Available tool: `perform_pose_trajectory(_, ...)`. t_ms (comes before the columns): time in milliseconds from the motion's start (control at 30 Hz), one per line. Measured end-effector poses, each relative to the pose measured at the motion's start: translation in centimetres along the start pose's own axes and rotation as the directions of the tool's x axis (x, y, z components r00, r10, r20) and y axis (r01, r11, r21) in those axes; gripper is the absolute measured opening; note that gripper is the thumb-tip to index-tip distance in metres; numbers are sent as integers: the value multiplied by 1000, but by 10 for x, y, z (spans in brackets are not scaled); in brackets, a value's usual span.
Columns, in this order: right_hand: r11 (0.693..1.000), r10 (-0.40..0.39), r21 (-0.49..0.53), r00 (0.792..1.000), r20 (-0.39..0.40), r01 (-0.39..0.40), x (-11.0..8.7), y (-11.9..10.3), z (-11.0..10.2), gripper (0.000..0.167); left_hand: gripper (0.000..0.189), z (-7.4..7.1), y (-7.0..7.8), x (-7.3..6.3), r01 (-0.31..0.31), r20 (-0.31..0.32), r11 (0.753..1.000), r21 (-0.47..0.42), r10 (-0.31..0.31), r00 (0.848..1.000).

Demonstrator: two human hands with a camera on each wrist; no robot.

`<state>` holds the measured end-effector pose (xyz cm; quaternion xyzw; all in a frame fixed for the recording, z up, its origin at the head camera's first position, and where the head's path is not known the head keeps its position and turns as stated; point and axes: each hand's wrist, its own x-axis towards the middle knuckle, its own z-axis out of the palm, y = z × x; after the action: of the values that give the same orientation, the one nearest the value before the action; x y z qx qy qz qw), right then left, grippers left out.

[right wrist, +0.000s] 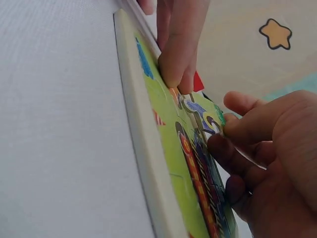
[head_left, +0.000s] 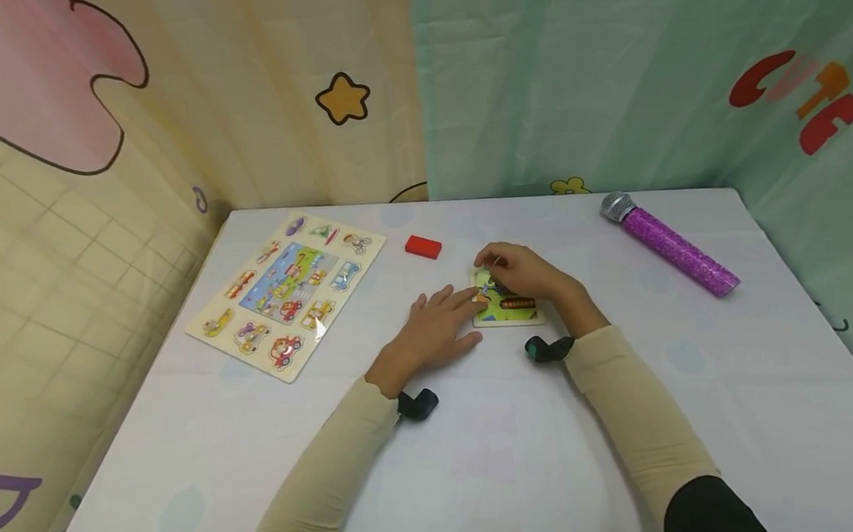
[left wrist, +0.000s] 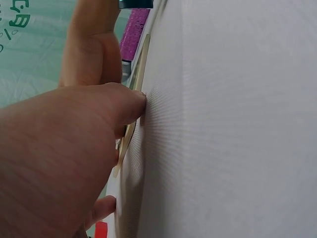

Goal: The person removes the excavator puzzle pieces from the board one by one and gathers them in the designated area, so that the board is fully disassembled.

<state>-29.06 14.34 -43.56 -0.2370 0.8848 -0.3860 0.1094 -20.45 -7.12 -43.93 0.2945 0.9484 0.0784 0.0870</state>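
Observation:
A small green jigsaw puzzle (head_left: pixel 509 319) in a pale tray lies near the middle of the table. My left hand (head_left: pixel 442 325) reaches over its left side with fingers extended, fingertips pressing on the picture. In the right wrist view those left fingers (right wrist: pixel 178 54) touch the puzzle surface. My right hand (head_left: pixel 528 273) is at the puzzle's far edge. Between its thumb and fingers it pinches a puzzle piece (right wrist: pixel 207 115), which looks tilted up from the tray (right wrist: pixel 138 129). In the left wrist view my left thumb (left wrist: pixel 130 103) lies against the tray's near edge.
A red block (head_left: pixel 423 247) lies beyond the left hand. At the left is a large vehicle puzzle board (head_left: pixel 309 354). A purple glittery microphone (head_left: pixel 677 250) rests at the right. Printed curtains (head_left: pixel 569 71) hang behind the white table (head_left: pixel 517 459).

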Motion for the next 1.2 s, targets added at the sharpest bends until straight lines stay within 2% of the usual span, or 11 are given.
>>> perform_pose_trajectory(200, 992, 28, 124, 1000, -10, -26, -6, -2, -6, 26, 58, 1, -2, 1, 4, 11, 1000, -3, -4, 1000)
perform_pose_trajectory(300, 995, 30, 96, 999, -36, -27, -9, -3, -9, 25, 58, 2, -1, 1, 7, 15, 1000, -6, -7, 1000)
perform_pose_trajectory(400, 999, 25, 48, 996, -90, -21, -14, -2, -12, 18, 58, 2, 0, 1, 8, 15, 1000, -9, -8, 1000)
perform_pose_trajectory(500, 999, 26, 44, 989, -148, -20, -22, 1, -21, 14, 58, 3, 0, 1, 5, 9, 1000, -19, -5, 1000)
perform_pose_trajectory(667, 997, 58, 72, 969, -242, -41, -46, 10, -45, 17, 58, 3, -1, 0, 4, -7, 1000, -20, -4, 1000)
perform_pose_trajectory(733, 996, 86, 55, 961, -265, -74, -59, 18, -55, 18, 58, 3, -1, 0, 5, -10, 1000, -19, -5, 1000)
perform_pose_trajectory(833, 992, 117, -4, 957, -264, -123, -79, 32, -66, 18, 58, 3, -1, 0, 7, -6, 1000, -22, -7, 1000)
perform_pose_trajectory(967, 981, 168, -57, 964, -206, -183, -100, 50, -75, 17, 58, 4, -1, 0, 5, 0, 1000, -25, -5, 1000)
perform_pose_trajectory(1067, 979, 180, -63, 967, -182, -194, -107, 60, -75, 16, 58, 3, -2, 0, 5, -3, 1000, -22, -5, 1000)
perform_pose_trajectory(1200, 980, 155, -90, 967, -203, -176, -107, 68, -72, 14, 58, 3, -3, 0, 1, -7, 1000, -22, -1, 1000)
